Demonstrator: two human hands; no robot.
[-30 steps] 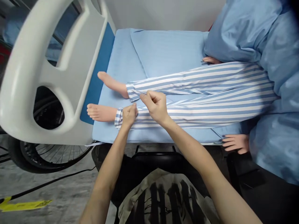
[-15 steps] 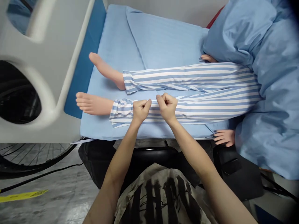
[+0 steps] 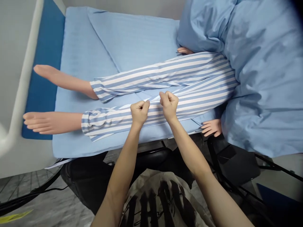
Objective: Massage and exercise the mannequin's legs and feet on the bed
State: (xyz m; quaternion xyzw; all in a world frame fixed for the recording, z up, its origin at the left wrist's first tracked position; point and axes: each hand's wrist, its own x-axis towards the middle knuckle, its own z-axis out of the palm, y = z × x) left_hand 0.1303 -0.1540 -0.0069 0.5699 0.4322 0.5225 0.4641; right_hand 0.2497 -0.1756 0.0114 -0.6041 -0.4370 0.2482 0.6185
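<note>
A mannequin lies on a bed in blue-and-white striped trousers [image 3: 201, 86], with its bare feet [image 3: 55, 123] at the left. Over the nearer trouser leg, around its middle, is my left hand [image 3: 139, 112], curled into a fist with the thumb on top. My right hand [image 3: 169, 105], also a fist, is a short gap to the right, above the same leg. Nothing shows inside either fist. Whether the knuckles touch the cloth cannot be made out. One mannequin hand [image 3: 212, 127] pokes out beside the near thigh.
A bunched blue quilt [image 3: 265, 82] covers the mannequin's upper part. Blue sheet [image 3: 132, 34] lines the bed, and a white-and-blue footboard [image 3: 47, 53] closes its left end. Below the near edge stand a black chair [image 3: 236, 164] and dark furniture.
Both fists have shifted along the leg, away from the feet and towards the quilt, still closed. My view has moved right and nearer to the bed.
</note>
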